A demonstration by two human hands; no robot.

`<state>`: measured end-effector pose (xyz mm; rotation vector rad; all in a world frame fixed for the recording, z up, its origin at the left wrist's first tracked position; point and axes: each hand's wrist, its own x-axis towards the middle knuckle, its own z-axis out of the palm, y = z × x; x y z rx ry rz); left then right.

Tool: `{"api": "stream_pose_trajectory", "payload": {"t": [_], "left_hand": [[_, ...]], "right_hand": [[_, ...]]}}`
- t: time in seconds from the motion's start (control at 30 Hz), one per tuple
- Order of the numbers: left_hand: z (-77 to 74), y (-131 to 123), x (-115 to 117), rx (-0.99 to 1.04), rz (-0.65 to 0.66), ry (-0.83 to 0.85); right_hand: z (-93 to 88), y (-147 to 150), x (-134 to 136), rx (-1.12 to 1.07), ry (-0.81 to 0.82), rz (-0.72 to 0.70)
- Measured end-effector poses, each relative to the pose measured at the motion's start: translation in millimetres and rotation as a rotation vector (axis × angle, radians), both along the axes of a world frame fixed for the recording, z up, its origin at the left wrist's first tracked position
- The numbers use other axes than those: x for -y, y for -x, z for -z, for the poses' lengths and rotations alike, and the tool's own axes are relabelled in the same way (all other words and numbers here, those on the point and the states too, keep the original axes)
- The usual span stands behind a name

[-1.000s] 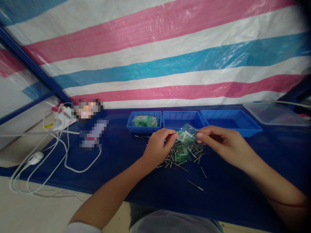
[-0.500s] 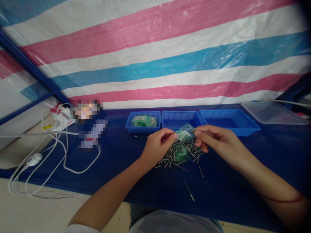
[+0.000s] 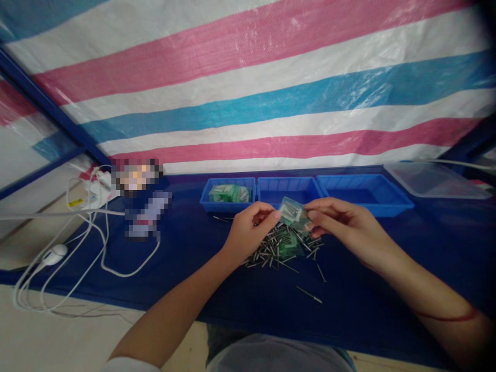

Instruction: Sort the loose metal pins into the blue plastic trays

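Note:
A small clear-and-green plastic bag (image 3: 293,214) with metal rivets in it is stretched between my two hands. My left hand (image 3: 251,227) pinches its left edge between thumb and fingertips. On the right edge, my right hand (image 3: 339,223) has its thumb and fingers closed. Below the bag lies a heap of loose blind rivets (image 3: 269,251), partly hidden by the bag and my hands. Among them rests another green plastic bag (image 3: 290,249). One single rivet (image 3: 309,294) lies apart, nearer to me.
Three blue bins stand in a row at the back: the left bin (image 3: 207,205) holds several filled bags, beside a middle bin (image 3: 287,182) and a right bin (image 3: 387,211). A clear lid (image 3: 437,181) lies far right. White cables (image 3: 104,248) tangle on the left.
The held bag has turned and flattened, so the rivets inside show more plainly. The single rivet nearest me has shifted slightly and swung round. My hands have barely moved.

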<state>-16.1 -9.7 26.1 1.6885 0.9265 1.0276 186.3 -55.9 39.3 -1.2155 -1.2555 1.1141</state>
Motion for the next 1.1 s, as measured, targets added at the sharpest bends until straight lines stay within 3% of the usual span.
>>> {"api": "stream_pose_trajectory", "payload": {"t": [0.2,0.37,0.47,0.67,0.8,0.93,1.1], "left_hand": [[2.7,0.9,-2.2,-0.05,0.003,0.0],[-3.9,3.6,-1.3,-0.142,-0.02,-0.113],[-15.6,12.7,-9.1,-0.169,-0.13,-0.214],[-35.2,57.0,-53.5,-0.033,-0.525,-0.335],[-30.8,78.7,-72.0,-0.142,-0.557,-0.29],[-25.7,71.5,-67.4,-0.386,-0.507,-0.279],[-25.8,45.4,-47.7,-0.811,-0.545,-0.47]], "right_hand": [[2.6,1.5,0.7,0.014,-0.072,-0.008],[3.2,1.8,3.1,0.056,-0.123,-0.006],[1.4,0.6,3.7,0.07,-0.153,0.029],[0.7,-2.4,3.9,0.124,-0.189,0.068],[4.3,-1.1,4.9,0.206,-0.179,0.018],[1.8,-2.9,6.5,0.384,-0.185,-0.123],[-12.8,-0.4,20.1,0.733,-0.212,-0.568]]}}
